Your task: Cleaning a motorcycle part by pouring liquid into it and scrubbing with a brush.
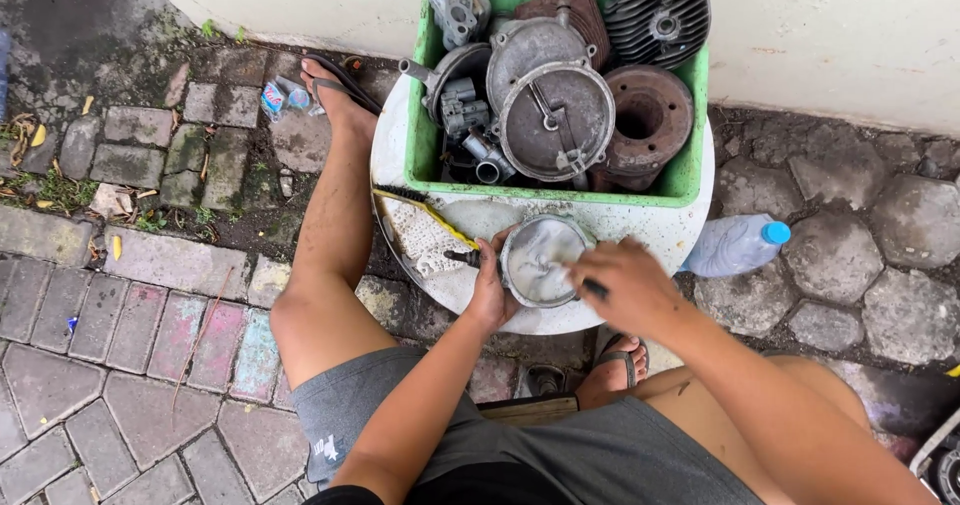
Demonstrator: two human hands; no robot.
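Your left hand (pixel 490 290) grips one round metal cover (pixel 540 258) by its left rim, fingers curled around the edge. It sits over the near part of the white round basin (pixel 690 227), just in front of the crate. Your right hand (pixel 628 285) is closed around one dark-handled brush (pixel 592 287), its tip pressed into the cover's foamy inside.

Behind the cover stands one green plastic crate (pixel 425 145), piled with grey and rusty engine parts: one large round cover (pixel 556 120), one rusty cylinder (pixel 645 120), one finned cylinder head (pixel 658 10) and several smaller castings I cannot count.

One clear plastic bottle (pixel 735 245) with a blue cap lies right of the basin on the paving stones. One crumpled blue-and-white wrapper (pixel 278 97) lies on the ground beside your left foot (pixel 335 100). One yellow-handled brush (pixel 425 208) rests across the basin's left side, close to your left hand.
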